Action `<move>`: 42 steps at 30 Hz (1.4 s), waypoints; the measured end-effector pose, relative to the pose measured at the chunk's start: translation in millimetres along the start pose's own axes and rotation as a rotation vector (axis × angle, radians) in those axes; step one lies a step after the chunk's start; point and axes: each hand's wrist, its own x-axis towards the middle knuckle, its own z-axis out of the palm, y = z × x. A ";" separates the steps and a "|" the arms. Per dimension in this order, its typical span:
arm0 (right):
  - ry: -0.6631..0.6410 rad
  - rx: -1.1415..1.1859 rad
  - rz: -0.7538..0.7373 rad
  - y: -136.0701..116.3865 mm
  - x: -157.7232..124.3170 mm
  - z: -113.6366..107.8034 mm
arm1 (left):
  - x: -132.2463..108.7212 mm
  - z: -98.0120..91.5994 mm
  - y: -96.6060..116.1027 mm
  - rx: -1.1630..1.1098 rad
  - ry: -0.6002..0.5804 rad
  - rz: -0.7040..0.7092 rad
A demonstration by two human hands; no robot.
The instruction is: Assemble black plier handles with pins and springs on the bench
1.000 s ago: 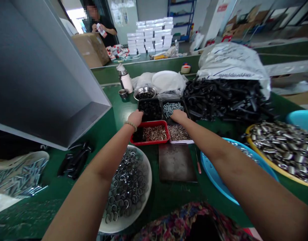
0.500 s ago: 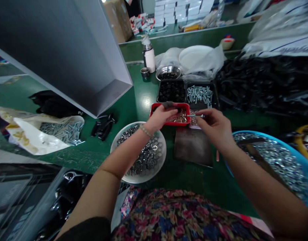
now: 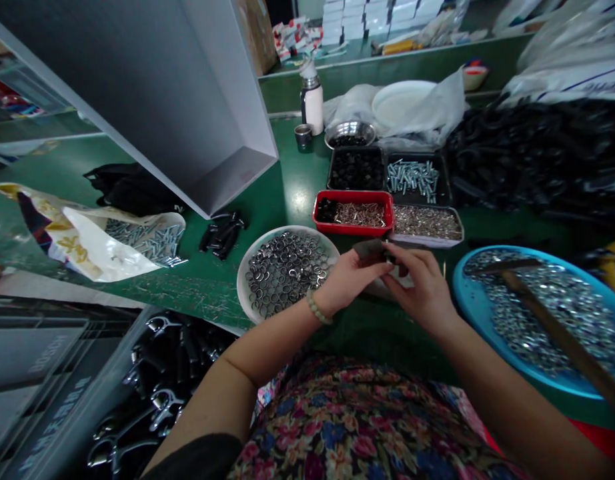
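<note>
My left hand [image 3: 355, 275] and my right hand [image 3: 421, 283] meet fingertip to fingertip in front of the red tray [image 3: 354, 229]. A small dark part [image 3: 389, 256] shows between them, mostly covered by fingers. Grey-brown covering wraps fingers of my left hand, which are closed at the part. My right thumb and fingers pinch at the same spot, where a bit of metal shows; the bolt seen there earlier is largely hidden. The red tray holds copper-coloured rivets and some black pieces. Below the hands, a flat metal plate [image 3: 380, 289] is mostly covered.
A white bowl of metal rings [image 3: 246, 293] lies left; a blue basin [image 3: 460, 293] of small metal parts, with a hammer [image 3: 547, 327] across it, lies right. Behind are a tray of bolts [image 3: 412, 179] and a white tray [image 3: 427, 241]. A grey box [image 3: 242, 173] leans at left.
My left hand has left the red tray and come toward me. My right hand, earlier pinching a bolt beside that tray, has moved nearer to me and joined it. The view has shifted.
</note>
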 end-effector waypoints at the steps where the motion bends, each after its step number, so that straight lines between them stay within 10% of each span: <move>1: -0.001 0.156 0.079 0.3 -5.5 -0.3 | -7.0 -1.1 1.0 -0.001 -0.008 -0.044; 6: -0.119 0.875 0.599 -9.6 -24.7 -2.5 | -38.1 0.0 0.0 -0.136 -0.094 -0.295; 12: -0.033 1.000 0.801 -19.7 -31.4 2.7 | -50.1 9.7 -14.8 -0.218 0.010 -0.315; 16: -0.030 0.730 0.690 -15.0 -48.2 9.3 | -53.8 1.8 -30.6 -0.028 0.084 -0.277; 21: -0.137 0.223 0.344 -14.5 -69.1 13.0 | -58.3 -17.4 -32.0 0.825 -0.013 0.000; 30: -0.097 0.656 0.521 0.8 -68.2 1.0 | -2.8 -98.6 29.1 2.049 -0.305 0.289; 34: -0.116 0.616 0.445 2.1 -74.7 -1.0 | 17.1 -112.4 27.4 2.111 -0.355 0.301; 42: -0.362 0.221 0.029 -10.6 -77.8 -14.2 | 3.3 -78.1 25.8 1.534 0.033 0.119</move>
